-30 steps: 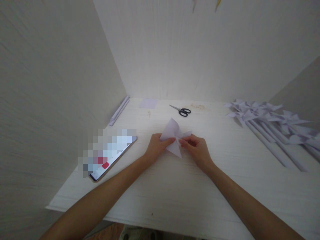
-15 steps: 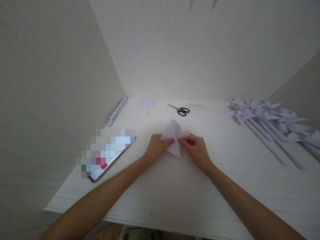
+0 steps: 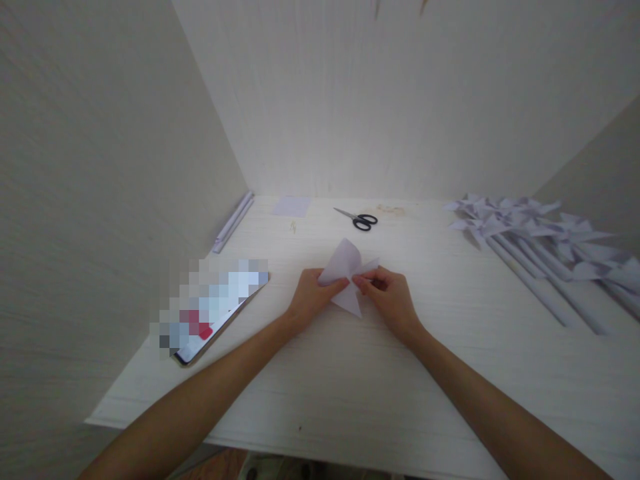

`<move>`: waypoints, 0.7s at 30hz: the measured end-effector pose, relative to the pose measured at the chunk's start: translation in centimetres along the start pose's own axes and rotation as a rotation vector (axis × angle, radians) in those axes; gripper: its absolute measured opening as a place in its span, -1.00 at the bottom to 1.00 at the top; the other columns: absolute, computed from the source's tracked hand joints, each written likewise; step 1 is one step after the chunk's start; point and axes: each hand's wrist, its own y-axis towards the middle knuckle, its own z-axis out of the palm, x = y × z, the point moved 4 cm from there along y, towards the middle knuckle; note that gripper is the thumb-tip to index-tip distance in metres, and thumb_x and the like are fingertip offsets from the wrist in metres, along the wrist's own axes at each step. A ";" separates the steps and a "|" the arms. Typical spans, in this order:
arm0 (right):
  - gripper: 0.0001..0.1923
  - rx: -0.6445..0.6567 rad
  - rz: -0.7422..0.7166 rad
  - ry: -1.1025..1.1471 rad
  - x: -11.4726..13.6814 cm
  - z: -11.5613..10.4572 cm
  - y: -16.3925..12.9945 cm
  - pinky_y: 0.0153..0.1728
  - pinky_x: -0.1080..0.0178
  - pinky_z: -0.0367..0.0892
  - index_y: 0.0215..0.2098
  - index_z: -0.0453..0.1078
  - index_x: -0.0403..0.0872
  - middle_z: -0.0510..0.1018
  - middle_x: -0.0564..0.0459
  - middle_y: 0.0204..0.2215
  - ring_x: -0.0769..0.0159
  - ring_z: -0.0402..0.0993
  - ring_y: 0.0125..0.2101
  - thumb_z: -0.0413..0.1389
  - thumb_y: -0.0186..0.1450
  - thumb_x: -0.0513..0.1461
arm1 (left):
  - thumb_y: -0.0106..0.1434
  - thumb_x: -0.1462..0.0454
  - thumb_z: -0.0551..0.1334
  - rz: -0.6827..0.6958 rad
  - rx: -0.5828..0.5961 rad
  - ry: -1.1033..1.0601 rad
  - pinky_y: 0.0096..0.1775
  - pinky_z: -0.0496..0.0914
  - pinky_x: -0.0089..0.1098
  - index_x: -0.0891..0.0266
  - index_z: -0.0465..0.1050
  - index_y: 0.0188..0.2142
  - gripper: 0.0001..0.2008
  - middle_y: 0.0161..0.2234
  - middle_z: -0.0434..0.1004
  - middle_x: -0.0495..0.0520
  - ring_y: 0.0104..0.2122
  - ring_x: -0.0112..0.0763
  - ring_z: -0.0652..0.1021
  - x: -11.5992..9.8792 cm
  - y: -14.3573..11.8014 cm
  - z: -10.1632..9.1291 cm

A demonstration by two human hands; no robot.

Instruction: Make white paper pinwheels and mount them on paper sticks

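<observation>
Between my hands is a white paper pinwheel (image 3: 343, 260), its blades partly folded in toward the centre and its corners sticking out. My left hand (image 3: 315, 297) grips its left side, the thumb pressed near the middle. At the right, my right hand (image 3: 393, 297) pinches the paper close to the centre with thumb and forefinger; what lies under the fingertips is hidden. Beyond the pinwheel, a pair of scissors (image 3: 361, 219) with black handles lies on the table, blades to the left.
Several finished paper pinwheels (image 3: 530, 220) on rolled paper sticks (image 3: 537, 287) lie at the right. Rolled paper tubes (image 3: 234, 223) rest along the left wall, near a square paper sheet (image 3: 292, 206). A phone (image 3: 225, 320) with a lit, blurred screen lies left of my arm on the white table (image 3: 320, 380).
My hands keep almost the same grip on the pinwheel. The right fingertips have shifted very slightly left toward its centre. The whole view has moved a little.
</observation>
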 end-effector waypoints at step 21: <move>-0.59 -0.129 -0.023 0.239 0.8 -0.2 -0.7 -0.76 0.44 0.11 -0.35 0.05 0.00 0.32 0.17 -0.35 0.60 0.13 -0.71 0.18 -0.08 -0.25 | -0.12 0.17 0.25 -0.023 0.023 -0.083 -0.59 0.19 -0.48 0.40 0.41 -0.59 -0.74 -0.64 0.36 0.00 -0.64 -0.50 0.35 0.0 -0.5 0.8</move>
